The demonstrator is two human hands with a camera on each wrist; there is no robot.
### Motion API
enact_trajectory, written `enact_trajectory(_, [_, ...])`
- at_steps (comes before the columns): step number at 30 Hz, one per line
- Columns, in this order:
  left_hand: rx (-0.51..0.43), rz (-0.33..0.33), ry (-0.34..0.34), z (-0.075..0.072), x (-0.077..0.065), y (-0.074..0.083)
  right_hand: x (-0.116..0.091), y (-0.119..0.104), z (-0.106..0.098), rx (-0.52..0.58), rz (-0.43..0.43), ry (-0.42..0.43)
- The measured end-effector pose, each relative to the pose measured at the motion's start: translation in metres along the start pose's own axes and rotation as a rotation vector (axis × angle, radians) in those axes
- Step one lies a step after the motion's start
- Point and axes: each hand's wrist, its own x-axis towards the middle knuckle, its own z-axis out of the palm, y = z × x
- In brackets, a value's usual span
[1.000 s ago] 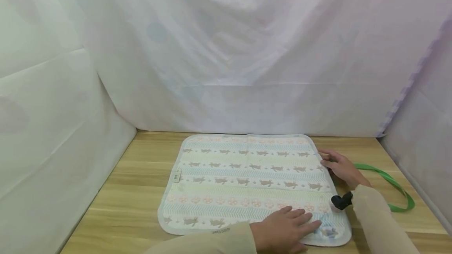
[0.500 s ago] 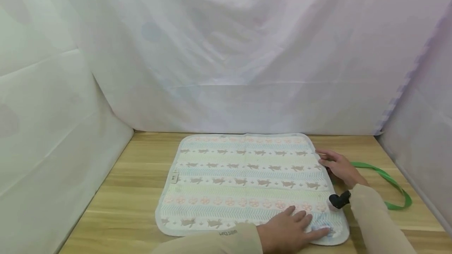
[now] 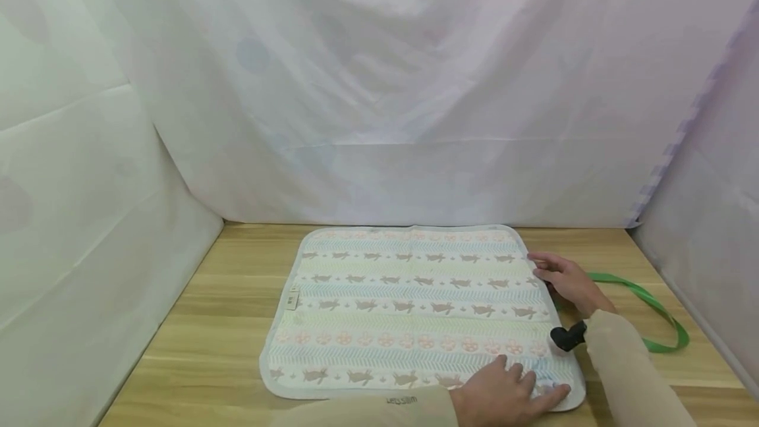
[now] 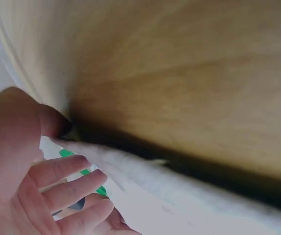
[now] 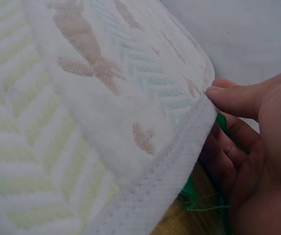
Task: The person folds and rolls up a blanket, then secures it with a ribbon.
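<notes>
Hand, right (image 3: 566, 282): it's gripping the right edge of the patterned cloth (image 3: 403, 282), thumb above, fingers curling underneath.
Hand, left (image 3: 501, 391): it's touching near the closest right corner, fingers apart.
Cloth: it's lying spread across the worktop (image 3: 190, 308).
Green strap (image 3: 640, 292): it's curving off to the right.

**Tucked Away and Too Small to Read**

Part of the right hand (image 3: 572, 285) goes under the cloth (image 3: 367, 287), out of sight. The green strap (image 3: 655, 302) vanishes behind that hand — perhaps continuing beneath the cloth. The head view's bottom edge cuts off the left hand (image 3: 498, 394) and both sleeves (image 3: 637, 368). The label (image 3: 292, 299) bears print too small to make out.
</notes>
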Motion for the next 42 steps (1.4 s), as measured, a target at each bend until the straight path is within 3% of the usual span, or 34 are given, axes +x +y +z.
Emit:
enact_trajectory(5, [-0.079, -0.019, -0.019, -0.007, 0.01, 0.004, -0.002, -0.001, -0.002, -0.01, 0.004, -0.011])
enact_trajectory(12, [-0.264, -0.026, -0.098, -0.009, 0.018, 0.008, -0.003, -0.002, 0.0, -0.04, -0.008, 0.02])
enact_trajectory(19, [-0.288, 0.029, 0.079, -0.003, 0.006, 0.002, -0.005, -0.007, 0.002, -0.039, -0.032, 0.051])
enact_trajectory(29, [-0.37, 0.034, 0.255, -0.005, -0.007, -0.009, -0.015, -0.035, -0.015, -0.232, -0.202, 0.045])
enact_trajectory(36, [-0.463, -0.01, 0.309, -0.011, -0.019, -0.019, -0.012, -0.051, -0.029, -0.304, -0.24, 0.009])
enact_trajectory(42, [-0.472, -0.033, 0.385, -0.011, -0.029, -0.023, -0.013, -0.06, -0.04, -0.22, -0.287, -0.072])
